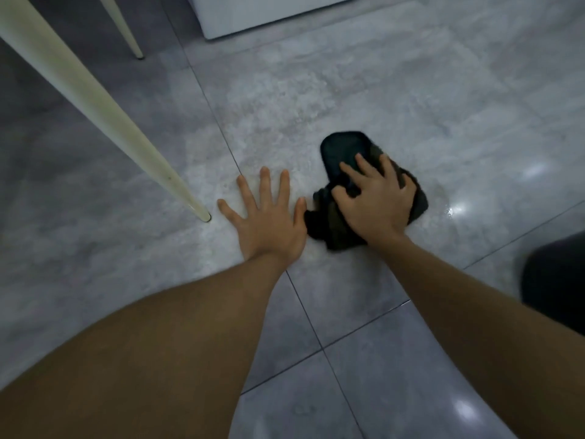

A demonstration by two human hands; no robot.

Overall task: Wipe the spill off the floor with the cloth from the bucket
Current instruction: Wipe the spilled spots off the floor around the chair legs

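A dark crumpled cloth [346,150] lies on the grey tiled floor [395,90] in the middle of the view. My right hand [375,199] presses down on it with fingers curled into the fabric. My left hand [267,213] lies flat on the floor just left of the cloth, fingers spread, its thumb close to the cloth's edge. A pale, wet-looking smeared patch [275,99] spreads over the tiles beyond and around both hands. The bucket does not show clearly.
A cream table leg [95,99] slants down to the floor left of my left hand; a second leg [126,30] stands farther back. A white cabinet base [269,14] is at the top. A dark rounded object [557,280] sits at the right edge.
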